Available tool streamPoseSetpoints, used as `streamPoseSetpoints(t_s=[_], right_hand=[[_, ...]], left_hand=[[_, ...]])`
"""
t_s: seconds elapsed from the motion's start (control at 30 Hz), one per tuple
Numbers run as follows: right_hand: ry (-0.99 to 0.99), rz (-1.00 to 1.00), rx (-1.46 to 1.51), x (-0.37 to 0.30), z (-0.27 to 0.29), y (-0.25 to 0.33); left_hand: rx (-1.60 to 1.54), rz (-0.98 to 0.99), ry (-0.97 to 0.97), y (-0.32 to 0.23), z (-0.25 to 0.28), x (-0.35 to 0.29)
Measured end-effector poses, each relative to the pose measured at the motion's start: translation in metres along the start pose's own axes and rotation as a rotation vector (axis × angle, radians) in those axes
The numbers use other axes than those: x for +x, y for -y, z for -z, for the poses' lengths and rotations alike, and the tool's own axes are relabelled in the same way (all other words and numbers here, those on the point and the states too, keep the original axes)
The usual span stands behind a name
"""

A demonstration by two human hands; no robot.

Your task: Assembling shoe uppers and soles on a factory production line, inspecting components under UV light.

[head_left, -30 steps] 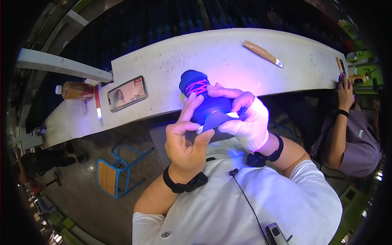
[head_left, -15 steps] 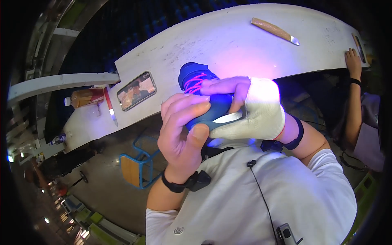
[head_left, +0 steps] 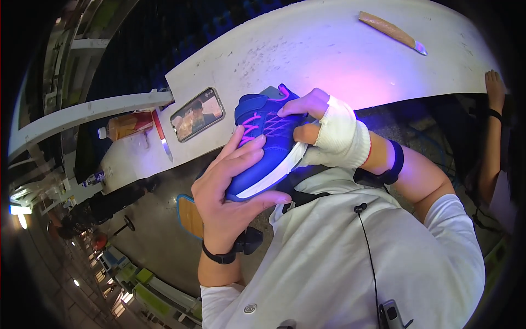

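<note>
A dark blue sneaker (head_left: 278, 143) with pink laces and a white sole is held up between my hands, just off the near edge of the table. My left hand (head_left: 227, 181) is wrapped round its toe end, fingers across the top and thumb under the sole edge. My right hand (head_left: 323, 126), in a white glove that leaves thumb and finger bare, grips the shoe near its collar and side. The toe points toward my lower left, and a strap shows at the upper left of the shoe. Part of the heel is hidden by the right hand.
The white table (head_left: 263, 63) curves across the far side. On it lie a wooden-handled knife (head_left: 392, 32), a phone (head_left: 198, 114), a red-handled knife (head_left: 163, 134) and a bottle (head_left: 127, 126). Another person's hand (head_left: 495, 90) rests at the right end. A stool (head_left: 190, 216) stands below.
The shoe has turned in my hands, so its laced top and the white sole along its side now show. My left hand has moved down and left round the toe.
</note>
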State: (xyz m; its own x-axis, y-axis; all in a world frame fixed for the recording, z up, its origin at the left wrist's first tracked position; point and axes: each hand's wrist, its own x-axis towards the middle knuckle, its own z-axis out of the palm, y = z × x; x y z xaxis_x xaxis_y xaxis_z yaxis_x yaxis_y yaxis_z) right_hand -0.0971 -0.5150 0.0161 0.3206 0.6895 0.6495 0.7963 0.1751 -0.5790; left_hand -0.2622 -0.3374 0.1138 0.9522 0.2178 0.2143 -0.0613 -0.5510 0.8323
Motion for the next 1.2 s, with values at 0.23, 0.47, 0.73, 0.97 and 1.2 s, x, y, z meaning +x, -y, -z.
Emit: streamPoseSetpoints(t_s=[0.23,0.47,0.73,0.97,1.2], right_hand=[[0.026,-0.069,0.126,0.007,-0.01,-0.014],[0.129,-0.093,0.05,0.001,-0.04,-0.014],[0.074,0.088,-0.057,-0.002,-0.053,-0.009],[-0.021,0.068,-0.074,-0.021,-0.061,-0.005],[-0.316,-0.216,0.254,-0.016,0.02,0.016]], left_hand=[[-0.03,-0.022,-0.086,0.031,0.004,-0.029],[-0.046,0.282,-0.039,0.035,0.018,-0.044],[0.309,0.719,0.138,0.016,0.007,-0.021],[0.449,0.641,0.146,0.006,0.007,-0.014],[0.198,-0.066,0.037,-0.014,-0.009,0.009]])
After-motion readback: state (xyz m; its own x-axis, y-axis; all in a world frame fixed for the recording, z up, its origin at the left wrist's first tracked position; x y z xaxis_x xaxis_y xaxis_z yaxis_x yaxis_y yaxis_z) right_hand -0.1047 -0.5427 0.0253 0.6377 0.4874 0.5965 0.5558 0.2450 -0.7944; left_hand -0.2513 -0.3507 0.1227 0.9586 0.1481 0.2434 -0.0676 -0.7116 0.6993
